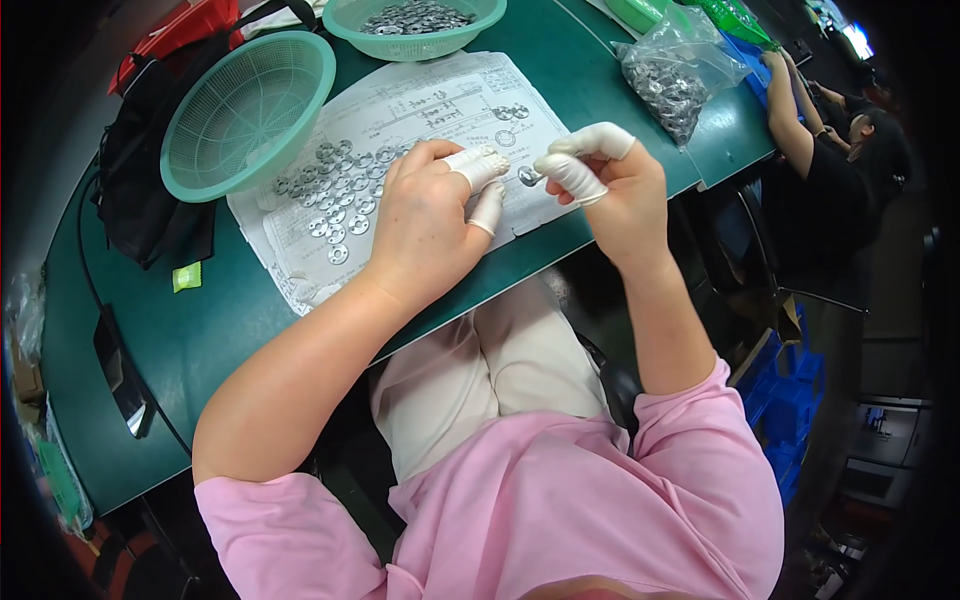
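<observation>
Small round metal discs with holes lie in a loose group on printed paper sheets, to the left of my left hand. That hand rests over the paper with white finger cots on its thumb and fingers. Its thumb stands a little apart from the bent fingers, and no part shows between them. My right hand, also in white finger cots, is closed in a pinch above the sheets' right edge. A shiny metal disc shows at its fingertips. Several more discs lie farther back on the paper.
A green mesh basket stands at left; another basket at the back holds many discs. A clear bag of metal parts sits back right. On the green table are a yellow-green packet and a phone. People sit at right.
</observation>
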Demonstrator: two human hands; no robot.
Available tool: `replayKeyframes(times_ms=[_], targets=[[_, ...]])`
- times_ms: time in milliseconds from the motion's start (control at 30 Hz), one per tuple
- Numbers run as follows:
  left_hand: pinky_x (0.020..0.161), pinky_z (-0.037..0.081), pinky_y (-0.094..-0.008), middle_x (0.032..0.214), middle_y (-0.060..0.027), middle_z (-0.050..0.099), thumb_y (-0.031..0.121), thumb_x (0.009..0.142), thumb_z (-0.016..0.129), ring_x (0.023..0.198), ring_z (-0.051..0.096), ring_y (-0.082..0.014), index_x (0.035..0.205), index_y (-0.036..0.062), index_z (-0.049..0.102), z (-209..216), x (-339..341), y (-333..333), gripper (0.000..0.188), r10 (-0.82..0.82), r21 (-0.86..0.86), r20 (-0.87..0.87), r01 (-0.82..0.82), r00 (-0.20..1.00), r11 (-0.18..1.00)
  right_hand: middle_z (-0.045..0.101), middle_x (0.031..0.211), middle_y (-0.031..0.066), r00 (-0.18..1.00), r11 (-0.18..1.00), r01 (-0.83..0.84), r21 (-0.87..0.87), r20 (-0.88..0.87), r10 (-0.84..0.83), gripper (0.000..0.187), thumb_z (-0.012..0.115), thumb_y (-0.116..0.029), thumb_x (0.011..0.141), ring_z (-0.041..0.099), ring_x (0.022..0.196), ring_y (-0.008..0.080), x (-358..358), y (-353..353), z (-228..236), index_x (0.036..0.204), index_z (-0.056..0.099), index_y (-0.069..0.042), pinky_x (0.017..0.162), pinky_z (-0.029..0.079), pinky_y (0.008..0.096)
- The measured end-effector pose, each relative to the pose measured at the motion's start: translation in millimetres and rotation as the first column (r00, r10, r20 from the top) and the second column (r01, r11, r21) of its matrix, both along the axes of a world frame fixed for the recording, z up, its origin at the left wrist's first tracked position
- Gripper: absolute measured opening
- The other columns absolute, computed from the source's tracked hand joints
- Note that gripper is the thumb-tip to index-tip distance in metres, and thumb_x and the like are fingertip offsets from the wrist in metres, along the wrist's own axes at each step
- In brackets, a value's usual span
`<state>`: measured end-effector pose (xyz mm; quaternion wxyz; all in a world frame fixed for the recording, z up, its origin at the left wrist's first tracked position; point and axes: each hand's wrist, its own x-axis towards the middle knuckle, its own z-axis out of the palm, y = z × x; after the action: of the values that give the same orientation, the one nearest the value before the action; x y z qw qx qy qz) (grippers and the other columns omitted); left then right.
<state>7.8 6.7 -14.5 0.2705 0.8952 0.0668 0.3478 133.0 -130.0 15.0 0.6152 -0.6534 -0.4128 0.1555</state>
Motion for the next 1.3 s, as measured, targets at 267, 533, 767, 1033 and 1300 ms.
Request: replayKeyframes(times_ms=[267, 533, 767, 1033, 1300], targets=[[0.088, 0.040, -0.0420, 0.080, -0.0096, 0.067, 0.013, 0.077, 0.062, 0.098, 0.056, -0.0297, 0.092, 0.0076, 0.071, 1, -1, -5, 0.018, -0.071, 0.083, -0.078, 0.078, 0.994, 0.994, 0.063, 0.074, 0.0047, 0.883, 0.971, -0.008, -0.240, 0.455, 0.120, 0.013, 0.071, -0.007, 0.080, 0.060, 0.065, 0.0104, 13, 1, -11, 0.085, 0.063, 0.002, 0.059, 0.050, 0.0224], [0.090, 0.039, -0.0410, 0.080, -0.0115, 0.067, 0.015, 0.079, 0.061, 0.101, 0.056, -0.0284, 0.088, 0.0048, 0.071, 3, 0, -6, 0.017, -0.099, 0.247, -0.201, 0.148, 0.975, 0.958, 0.062, 0.073, 0.0072, 0.931, 0.988, 0.021, -0.151, 0.363, 0.036, 0.015, 0.072, -0.007, 0.079, 0.060, 0.063, 0.0114, 13, -1, -19, 0.085, 0.062, 0.002, 0.056, 0.049, 0.0241], [0.089, 0.039, -0.0404, 0.076, -0.0118, 0.067, 0.016, 0.078, 0.061, 0.102, 0.056, -0.0276, 0.083, 0.0035, 0.071, -1, 1, -10, 0.017, -0.087, 0.243, -0.128, 0.116, 0.988, 0.963, 0.060, 0.071, 0.0097, 0.745, 0.990, 0.091, -0.104, 0.667, 0.001, 0.014, 0.071, -0.008, 0.080, 0.059, 0.058, 0.0165, 13, 2, -25, 0.079, 0.059, 0.001, 0.053, 0.048, 0.0267], [0.085, 0.040, -0.0381, 0.074, -0.0105, 0.067, 0.014, 0.077, 0.060, 0.101, 0.057, -0.0264, 0.075, 0.0026, 0.070, 4, 0, -10, 0.016, -0.053, 0.343, -0.216, 0.127, 0.975, 0.931, 0.059, 0.069, 0.0118, 0.720, 0.989, 0.056, -0.135, 0.692, 0.054, 0.017, 0.071, -0.009, 0.079, 0.058, 0.055, 0.0214, 16, 1, -23, 0.077, 0.057, 0.000, 0.051, 0.046, 0.0302], [0.082, 0.041, -0.0377, 0.075, -0.0105, 0.067, 0.014, 0.076, 0.060, 0.100, 0.057, -0.0252, 0.076, 0.0029, 0.070, 4, 0, -12, 0.015, -0.063, 0.324, -0.196, 0.126, 0.979, 0.938, 0.059, 0.069, 0.0124, 0.718, 0.985, 0.099, -0.144, 0.695, 0.029, 0.016, 0.071, -0.009, 0.079, 0.058, 0.055, 0.0230, 13, 7, -23, 0.077, 0.057, 0.000, 0.051, 0.046, 0.0310]])
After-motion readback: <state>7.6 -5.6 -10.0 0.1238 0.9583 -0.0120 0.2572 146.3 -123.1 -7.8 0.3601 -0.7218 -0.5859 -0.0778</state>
